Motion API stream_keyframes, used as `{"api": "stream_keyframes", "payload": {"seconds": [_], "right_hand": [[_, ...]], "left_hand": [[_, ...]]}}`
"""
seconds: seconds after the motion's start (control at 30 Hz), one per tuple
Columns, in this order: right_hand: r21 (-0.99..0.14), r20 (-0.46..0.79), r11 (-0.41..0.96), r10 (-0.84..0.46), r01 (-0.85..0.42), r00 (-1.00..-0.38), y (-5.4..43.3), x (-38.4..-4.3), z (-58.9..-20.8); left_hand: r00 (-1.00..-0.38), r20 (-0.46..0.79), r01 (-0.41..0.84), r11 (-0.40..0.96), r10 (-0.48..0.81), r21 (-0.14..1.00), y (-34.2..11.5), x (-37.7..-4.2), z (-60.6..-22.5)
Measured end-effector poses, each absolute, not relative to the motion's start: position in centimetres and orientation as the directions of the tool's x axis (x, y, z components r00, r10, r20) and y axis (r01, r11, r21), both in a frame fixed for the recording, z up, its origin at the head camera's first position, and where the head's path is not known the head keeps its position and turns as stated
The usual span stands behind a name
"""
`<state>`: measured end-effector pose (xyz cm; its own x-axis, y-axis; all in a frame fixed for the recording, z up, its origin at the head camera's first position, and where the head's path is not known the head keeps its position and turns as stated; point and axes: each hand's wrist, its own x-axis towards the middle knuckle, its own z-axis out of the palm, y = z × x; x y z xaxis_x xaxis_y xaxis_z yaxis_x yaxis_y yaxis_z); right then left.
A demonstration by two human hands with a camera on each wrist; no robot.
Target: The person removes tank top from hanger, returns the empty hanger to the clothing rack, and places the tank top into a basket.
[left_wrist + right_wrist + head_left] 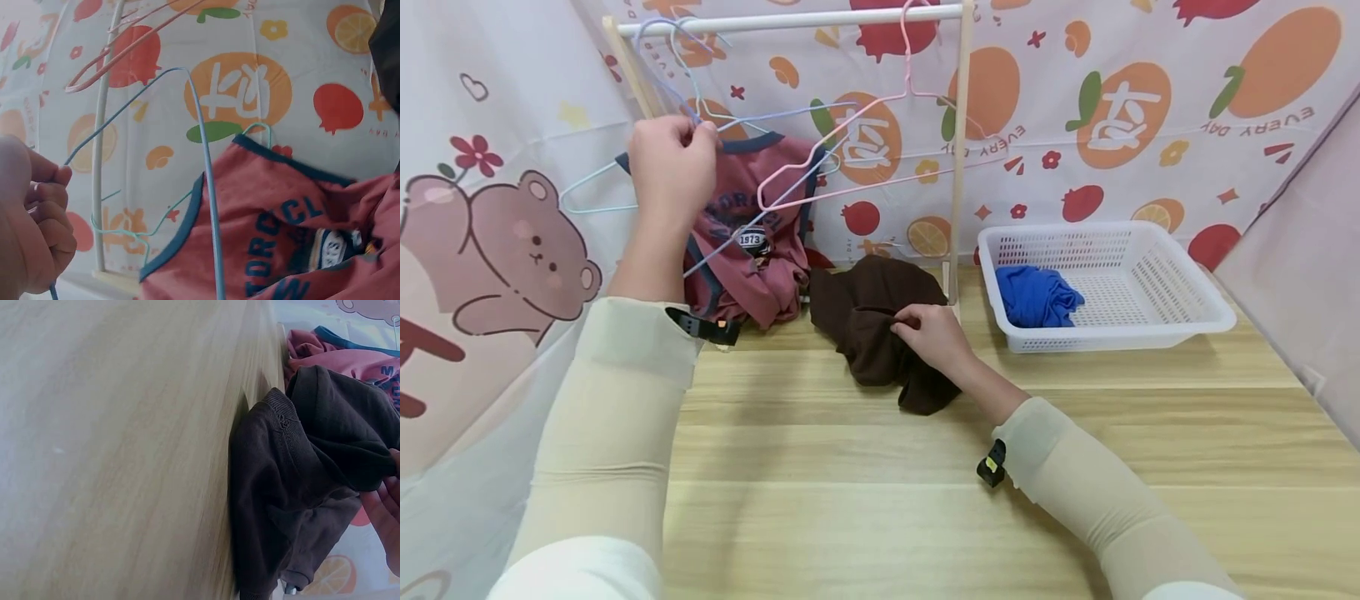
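My left hand (672, 167) grips a blue-purple hanger (790, 111) near its neck, in front of the rack's left end. Whether its hook touches the rail cannot be told. One arm of this hanger (209, 169) crosses the left wrist view. My right hand (936, 337) pinches a fold of a crumpled dark brown garment (880, 287) on the table. In the right wrist view, fingers (378, 512) hold the garment's (259, 481) edge; a ribbed band shows. Behind the left hand, a dull red printed shirt (737, 187) with blue trim hangs on a light green hanger (597, 175).
A pink hanger (827, 198) hangs at the right of the rack's white rail (790, 18). On the wooden table (865, 500), a white plastic basket (1120, 337) at the right holds a bunched blue cloth (1037, 296). A patterned curtain (1045, 108) stands behind.
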<state>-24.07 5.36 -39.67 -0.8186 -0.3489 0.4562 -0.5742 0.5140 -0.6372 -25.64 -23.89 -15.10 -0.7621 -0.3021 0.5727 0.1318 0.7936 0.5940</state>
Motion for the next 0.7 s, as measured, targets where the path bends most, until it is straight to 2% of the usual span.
{"api": "stream_keyframes", "payload": {"seconds": [0.2, 0.33, 0.57, 0.7], "right_hand": [[-0.646, 0.441, 0.516, -0.349, -0.563, -0.827, 5.7, -24.0, -39.6], [-0.645, 0.436, 0.521, -0.350, -0.559, -0.829, 5.7, -24.0, -39.6], [-0.647, 0.433, 0.519, -0.352, -0.558, -0.830, 5.9, -24.2, -39.8], [-0.651, 0.421, 0.525, -0.352, -0.548, -0.836, 6.2, -24.5, -40.0]], "left_hand": [[-0.860, 0.459, 0.039, 0.870, -0.222, 0.492, -23.3, -27.3, -12.8], [-0.906, 0.394, 0.036, 0.900, -0.154, 0.435, -22.6, -28.5, -11.6], [-0.946, 0.322, 0.071, 0.940, -0.043, 0.335, -20.8, -30.9, -9.9], [-0.958, 0.285, 0.067, 0.938, -0.034, 0.339, -20.0, -32.0, -9.3]]}}
